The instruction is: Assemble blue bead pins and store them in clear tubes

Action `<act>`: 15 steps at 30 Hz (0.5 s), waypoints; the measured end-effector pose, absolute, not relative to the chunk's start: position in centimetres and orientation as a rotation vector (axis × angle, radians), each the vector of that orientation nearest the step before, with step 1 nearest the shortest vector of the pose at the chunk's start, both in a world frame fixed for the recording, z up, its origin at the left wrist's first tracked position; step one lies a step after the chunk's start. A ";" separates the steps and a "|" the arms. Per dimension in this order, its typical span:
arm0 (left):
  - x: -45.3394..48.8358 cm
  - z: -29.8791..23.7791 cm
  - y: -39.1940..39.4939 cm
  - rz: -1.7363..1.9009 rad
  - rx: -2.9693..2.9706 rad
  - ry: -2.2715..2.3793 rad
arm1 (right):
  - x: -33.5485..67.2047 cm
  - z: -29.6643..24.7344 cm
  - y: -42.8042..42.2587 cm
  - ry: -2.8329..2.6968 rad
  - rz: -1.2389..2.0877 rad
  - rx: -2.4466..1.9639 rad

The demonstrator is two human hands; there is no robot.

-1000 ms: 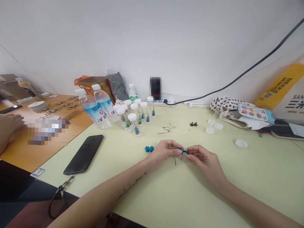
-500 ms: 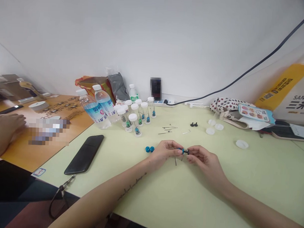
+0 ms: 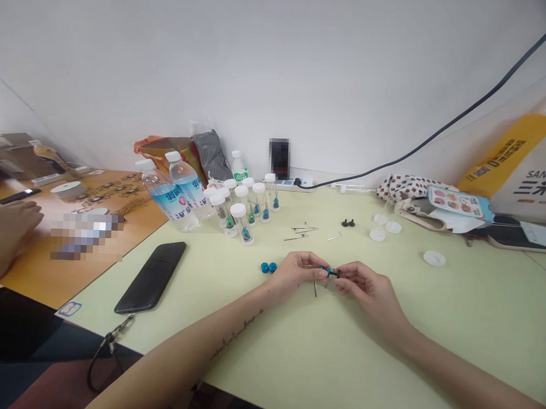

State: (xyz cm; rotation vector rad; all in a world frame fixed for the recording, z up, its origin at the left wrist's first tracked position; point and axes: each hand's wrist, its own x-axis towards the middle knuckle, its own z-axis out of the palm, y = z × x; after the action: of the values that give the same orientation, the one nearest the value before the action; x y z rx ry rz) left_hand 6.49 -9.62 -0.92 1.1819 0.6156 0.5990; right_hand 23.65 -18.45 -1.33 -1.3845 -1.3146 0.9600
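Observation:
My left hand (image 3: 294, 272) and my right hand (image 3: 367, 285) meet over the pale green table (image 3: 295, 342), fingers pinched. Between the fingertips sits a small blue part (image 3: 328, 270) joined to a small black part (image 3: 334, 271); the left hand pinches the blue end, the right hand the black end. A thin metal pin (image 3: 315, 288) hangs or lies just below them. Two loose blue parts (image 3: 268, 267) rest on the table to the left of my left hand.
Behind stand several white-capped vials (image 3: 239, 210), two water bottles (image 3: 175, 190), loose pins (image 3: 304, 232), two black parts (image 3: 347, 222) and white caps (image 3: 433, 258). A black phone (image 3: 151, 276) lies at left. Another person's hand (image 3: 10, 222) rests on the brown table. Bags sit at right.

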 end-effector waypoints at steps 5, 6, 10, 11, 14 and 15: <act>6.5 -0.9 -9.6 0.599 1.164 0.605 | 23.7 -1.4 -18.3 -1.317 0.963 -1.387; 6.5 -0.9 -9.5 0.603 1.161 0.604 | 23.7 -1.5 -18.3 -1.319 0.958 -1.384; 6.5 -1.1 -9.5 0.609 1.167 0.614 | 23.7 -1.6 -18.3 -1.315 0.938 -1.383; 6.5 -1.1 -9.5 0.605 1.173 0.615 | 23.7 -1.7 -18.2 -1.316 0.942 -1.382; 6.5 -1.1 -9.6 0.596 1.195 0.621 | 23.7 -1.6 -18.2 -1.322 0.958 -1.373; 6.5 -1.1 -9.6 0.597 1.202 0.624 | 23.7 -1.5 -18.3 -1.323 0.958 -1.373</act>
State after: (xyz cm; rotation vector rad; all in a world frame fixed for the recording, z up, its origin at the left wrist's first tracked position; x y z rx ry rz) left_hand 6.50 -9.58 -1.08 1.2023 0.6238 0.5970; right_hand 23.66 -18.26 -1.54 -1.3729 -1.3230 0.9578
